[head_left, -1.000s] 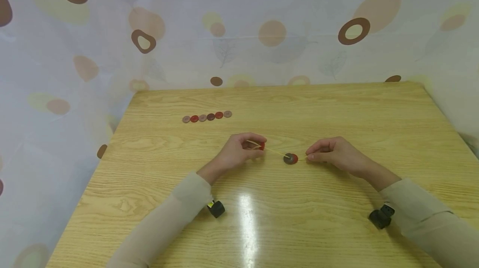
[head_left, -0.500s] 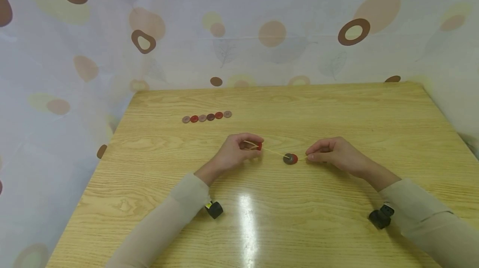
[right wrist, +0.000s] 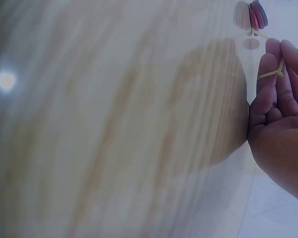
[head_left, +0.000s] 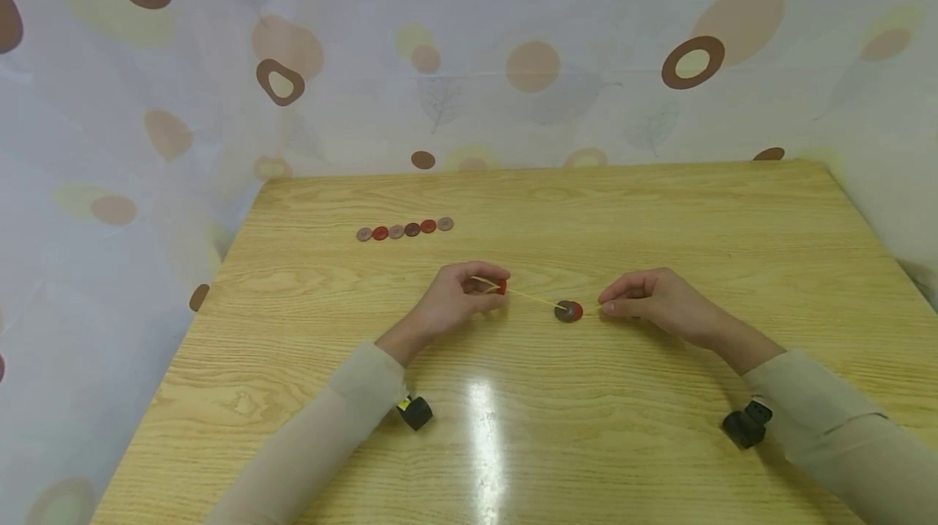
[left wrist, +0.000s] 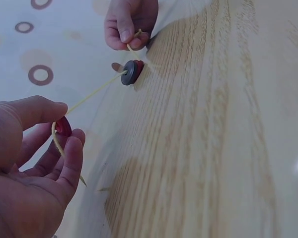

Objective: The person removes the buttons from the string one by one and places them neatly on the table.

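My left hand [head_left: 449, 301] pinches a red button [left wrist: 64, 127] between thumb and fingers. A yellow string [head_left: 535, 298] runs through it, its loose end hanging past the fingers in the left wrist view. From there the string slants to a dark grey button [head_left: 563, 311], which overlaps another red button [head_left: 578, 311] low over the table. In the right wrist view these form a small stack of buttons [right wrist: 258, 17], strung together. My right hand [head_left: 663, 305] pinches the string's other end, where a knot [right wrist: 279, 73] shows by the fingers.
Several buttons [head_left: 396, 232] in pink, red and brown lie in a row on the wooden table [head_left: 586, 444], toward its back left. Patterned curtain [head_left: 469, 102] hangs behind and beside the table. Each sleeve carries a small black wrist camera [head_left: 416, 413].
My left hand has drifted a little left with the red button, widening its distance from the grey one. The right hand and the strung buttons near it stay in place.
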